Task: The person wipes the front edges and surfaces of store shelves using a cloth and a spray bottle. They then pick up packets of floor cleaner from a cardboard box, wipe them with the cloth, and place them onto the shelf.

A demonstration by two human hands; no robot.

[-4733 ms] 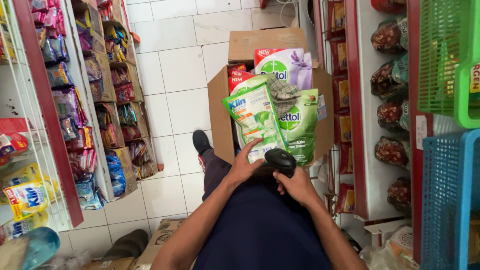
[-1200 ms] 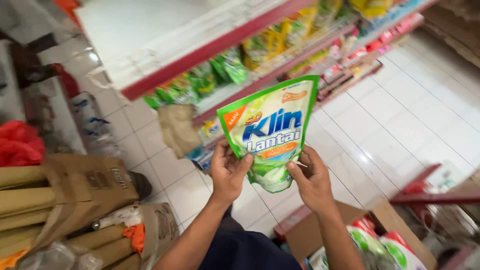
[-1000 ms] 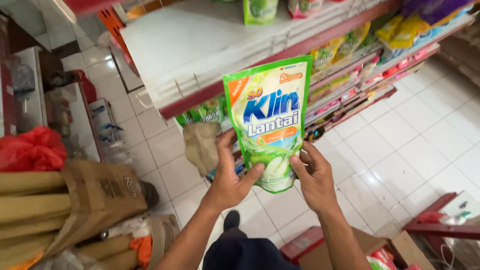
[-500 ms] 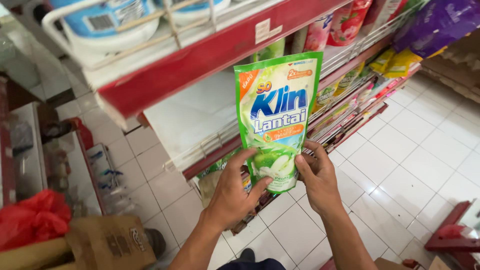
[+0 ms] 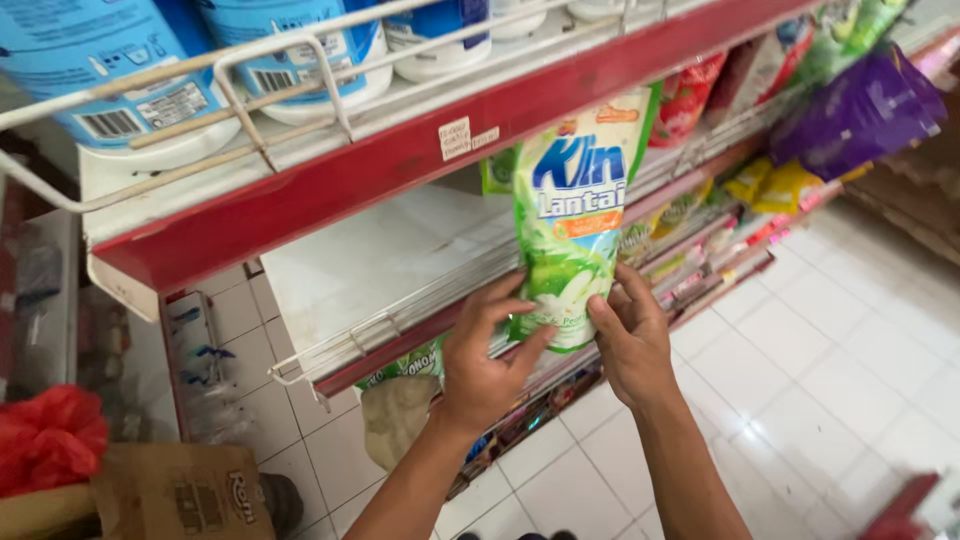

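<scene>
I hold a green floor-cleaner refill pouch (image 5: 572,215) upright with both hands, in front of a white shelf (image 5: 380,260) with a wire front rail. My left hand (image 5: 487,355) grips the pouch's bottom left edge with thumb and fingers. Gripping the bottom right corner is my right hand (image 5: 628,335). The pouch's top reaches the red edge of the shelf above (image 5: 420,150). Another green pouch (image 5: 497,170) stands behind it on the white shelf.
Blue-and-white tubs (image 5: 110,80) sit on the top shelf behind a wire rail. Red, green and purple pouches (image 5: 850,110) fill the shelves to the right. A cardboard box (image 5: 180,490) and a red plastic bag (image 5: 45,440) lie on the tiled floor at lower left.
I stood up from the box of pouches with the green pouch in both hands and raised it toward the white shelf; the view swung upward along the shelving.
</scene>
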